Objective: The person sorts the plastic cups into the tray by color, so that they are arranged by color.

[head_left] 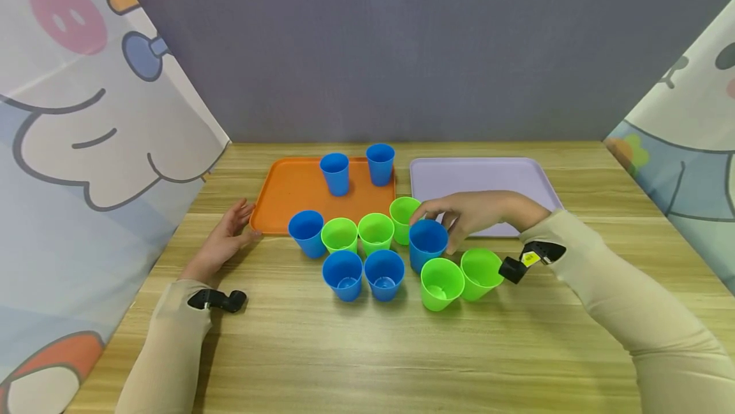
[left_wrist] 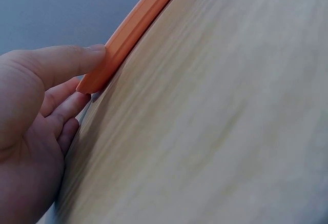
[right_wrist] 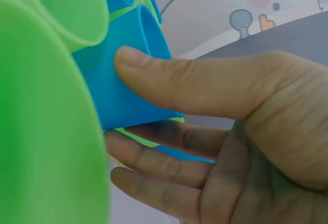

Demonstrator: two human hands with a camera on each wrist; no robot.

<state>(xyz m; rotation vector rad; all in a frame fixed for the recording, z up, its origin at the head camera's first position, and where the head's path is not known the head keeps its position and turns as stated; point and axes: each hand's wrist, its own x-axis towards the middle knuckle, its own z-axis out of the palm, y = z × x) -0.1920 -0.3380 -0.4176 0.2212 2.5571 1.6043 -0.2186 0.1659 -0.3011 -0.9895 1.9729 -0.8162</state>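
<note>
At the front left corner of the orange tray [head_left: 293,194], my left hand [head_left: 226,238] holds the edge. The left wrist view shows the thumb against the rim [left_wrist: 130,32] and the fingers on its other side. My right hand [head_left: 473,208] grips a blue cup [head_left: 427,253], upright among the other cups. In the right wrist view its thumb presses the cup's side [right_wrist: 110,88] while the fingers reach around the far side. Close by stand green cups [head_left: 441,283] and blue cups [head_left: 385,277]. Two more blue cups [head_left: 335,175] stand on the orange tray.
A pale purple tray [head_left: 488,184] lies at the back right, partly behind my right hand. One blue cup [head_left: 307,235] stands close to the orange tray's front edge. A grey panel [head_left: 402,50] rises behind the wooden table [head_left: 344,356], with printed cartoon sheets at both sides.
</note>
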